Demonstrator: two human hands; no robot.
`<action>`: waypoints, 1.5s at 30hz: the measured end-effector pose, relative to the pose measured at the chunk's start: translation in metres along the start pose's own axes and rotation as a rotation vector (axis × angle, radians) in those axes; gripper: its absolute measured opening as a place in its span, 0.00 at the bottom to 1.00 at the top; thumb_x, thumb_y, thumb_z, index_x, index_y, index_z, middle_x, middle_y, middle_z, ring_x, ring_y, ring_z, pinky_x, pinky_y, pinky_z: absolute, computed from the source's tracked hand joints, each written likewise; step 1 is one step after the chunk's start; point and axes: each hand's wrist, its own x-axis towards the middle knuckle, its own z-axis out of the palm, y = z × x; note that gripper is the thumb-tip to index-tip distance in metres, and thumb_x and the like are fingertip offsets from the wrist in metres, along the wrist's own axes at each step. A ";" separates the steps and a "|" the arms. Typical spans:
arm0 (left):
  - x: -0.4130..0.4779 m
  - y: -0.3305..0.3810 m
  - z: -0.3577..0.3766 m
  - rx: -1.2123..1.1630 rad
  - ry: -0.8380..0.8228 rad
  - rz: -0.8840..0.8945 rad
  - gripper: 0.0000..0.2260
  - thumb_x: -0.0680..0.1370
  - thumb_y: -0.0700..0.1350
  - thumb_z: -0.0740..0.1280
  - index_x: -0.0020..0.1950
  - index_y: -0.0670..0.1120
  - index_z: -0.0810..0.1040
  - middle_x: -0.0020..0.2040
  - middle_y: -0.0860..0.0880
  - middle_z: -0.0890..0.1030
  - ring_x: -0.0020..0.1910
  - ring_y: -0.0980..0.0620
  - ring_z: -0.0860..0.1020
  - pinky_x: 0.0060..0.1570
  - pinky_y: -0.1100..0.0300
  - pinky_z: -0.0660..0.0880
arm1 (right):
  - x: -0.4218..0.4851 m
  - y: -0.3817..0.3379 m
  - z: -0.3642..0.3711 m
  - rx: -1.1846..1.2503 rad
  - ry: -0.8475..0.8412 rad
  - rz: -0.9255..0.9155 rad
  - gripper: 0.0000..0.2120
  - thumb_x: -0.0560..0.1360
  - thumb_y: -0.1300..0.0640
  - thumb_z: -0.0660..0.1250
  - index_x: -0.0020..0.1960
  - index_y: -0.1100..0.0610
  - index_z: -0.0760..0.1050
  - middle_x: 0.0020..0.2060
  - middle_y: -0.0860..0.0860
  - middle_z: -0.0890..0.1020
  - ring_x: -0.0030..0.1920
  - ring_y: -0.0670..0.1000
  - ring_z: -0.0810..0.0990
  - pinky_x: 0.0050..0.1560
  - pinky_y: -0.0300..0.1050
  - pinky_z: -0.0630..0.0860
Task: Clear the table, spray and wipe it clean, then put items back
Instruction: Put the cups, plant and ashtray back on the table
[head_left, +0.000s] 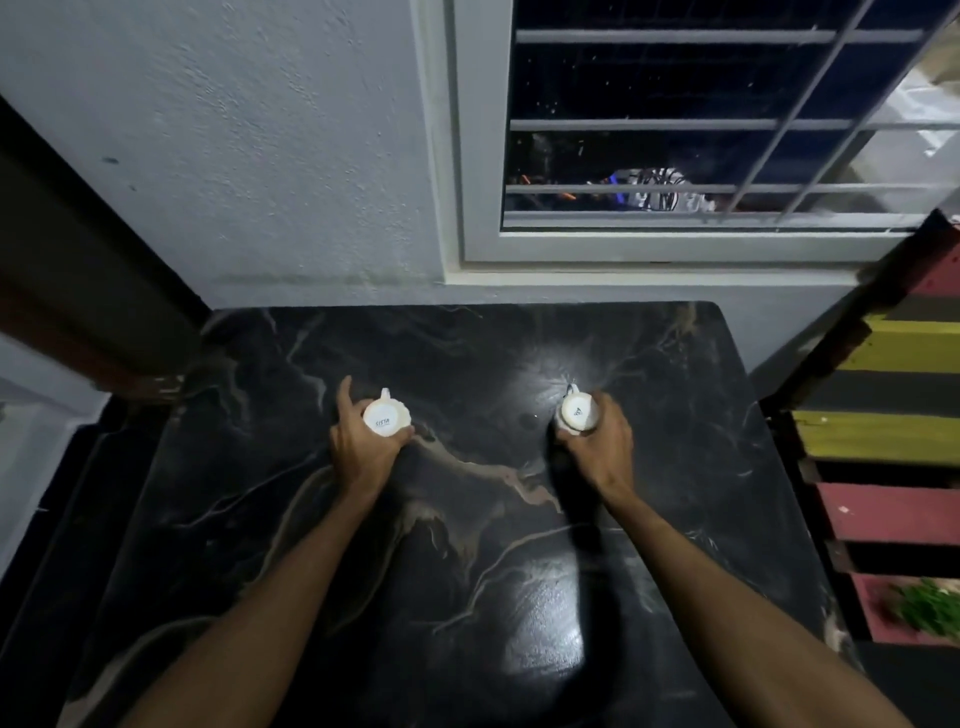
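Observation:
Two white cups stand upside down on the black marble table, bases up. My left hand wraps around the left cup, whose handle points toward the wall and whose base carries small print. My right hand grips the right cup from its right side; its handle also points away from me. Both cups sit near the table's middle, about an arm's width apart. A bright glare lies on the tabletop just beyond the right cup.
A grey wall and a barred window stand behind the table. A slatted rack painted yellow, pink and black stands at the right, with a green plant low on it. A dark brown beam slants at the left.

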 end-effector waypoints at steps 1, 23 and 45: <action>0.001 0.000 0.000 -0.019 0.010 -0.001 0.51 0.64 0.41 0.83 0.81 0.48 0.58 0.60 0.48 0.83 0.65 0.41 0.74 0.63 0.51 0.69 | 0.002 0.000 0.002 0.003 0.001 0.002 0.16 0.68 0.50 0.76 0.52 0.47 0.72 0.45 0.44 0.78 0.46 0.46 0.76 0.43 0.37 0.68; 0.010 -0.015 -0.012 -0.071 -0.052 0.060 0.53 0.64 0.41 0.84 0.81 0.45 0.56 0.61 0.48 0.82 0.62 0.43 0.80 0.65 0.49 0.74 | 0.006 0.008 0.002 0.032 -0.098 0.053 0.30 0.65 0.62 0.79 0.63 0.56 0.70 0.50 0.47 0.77 0.50 0.46 0.75 0.40 0.21 0.67; -0.249 0.189 0.155 -0.012 -0.168 0.656 0.29 0.74 0.39 0.76 0.74 0.41 0.71 0.76 0.42 0.67 0.77 0.44 0.66 0.78 0.59 0.61 | -0.060 0.142 -0.254 0.168 0.164 0.016 0.25 0.74 0.52 0.72 0.69 0.58 0.73 0.65 0.54 0.76 0.65 0.53 0.75 0.66 0.56 0.73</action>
